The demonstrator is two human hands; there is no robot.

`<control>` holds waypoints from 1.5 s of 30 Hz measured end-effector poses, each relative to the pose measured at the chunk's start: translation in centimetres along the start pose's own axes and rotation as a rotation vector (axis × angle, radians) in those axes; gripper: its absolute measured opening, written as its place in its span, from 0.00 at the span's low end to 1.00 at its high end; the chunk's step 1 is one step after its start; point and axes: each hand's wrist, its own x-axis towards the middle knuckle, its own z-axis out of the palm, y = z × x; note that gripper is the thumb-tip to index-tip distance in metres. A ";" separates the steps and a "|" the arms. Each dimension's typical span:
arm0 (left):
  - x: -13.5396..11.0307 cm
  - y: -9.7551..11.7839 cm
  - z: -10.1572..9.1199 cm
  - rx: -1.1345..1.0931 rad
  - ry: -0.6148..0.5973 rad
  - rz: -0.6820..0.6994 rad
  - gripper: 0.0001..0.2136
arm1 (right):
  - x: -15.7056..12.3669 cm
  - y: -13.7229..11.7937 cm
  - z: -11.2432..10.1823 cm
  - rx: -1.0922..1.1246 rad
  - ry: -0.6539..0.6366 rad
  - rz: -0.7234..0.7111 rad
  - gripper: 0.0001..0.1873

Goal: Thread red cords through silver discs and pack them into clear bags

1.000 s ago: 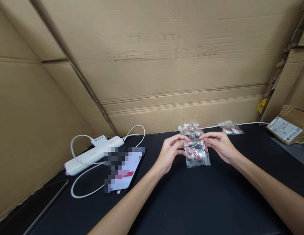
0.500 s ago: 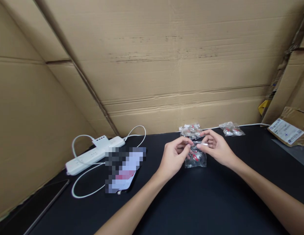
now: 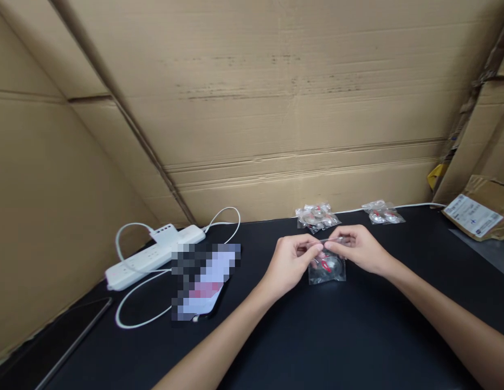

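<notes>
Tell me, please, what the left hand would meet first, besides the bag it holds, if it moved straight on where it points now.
Probably the right hand, which holds the same plastic bag just beside the left hand; I cannot tell whether their fingers touch.

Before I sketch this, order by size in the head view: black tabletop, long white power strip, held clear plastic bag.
Black tabletop, largest by far
Long white power strip
Held clear plastic bag, partly hidden by fingers
</notes>
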 end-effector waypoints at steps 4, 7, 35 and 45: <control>0.1 0.0 -0.4 -0.028 -0.058 -0.029 0.09 | 0.0 -0.3 -0.7 -0.028 -0.059 0.051 0.14; 0.3 0.0 -0.9 -0.040 -0.102 -0.079 0.10 | 0.1 -0.3 -0.9 0.002 -0.096 0.051 0.13; 0.9 -0.1 -2.7 -0.177 -0.056 -0.115 0.12 | 0.1 0.1 -0.9 0.249 -0.069 0.219 0.15; 1.1 -0.3 -2.7 -0.214 0.018 -0.130 0.18 | -0.2 0.6 0.3 0.396 -0.153 0.250 0.15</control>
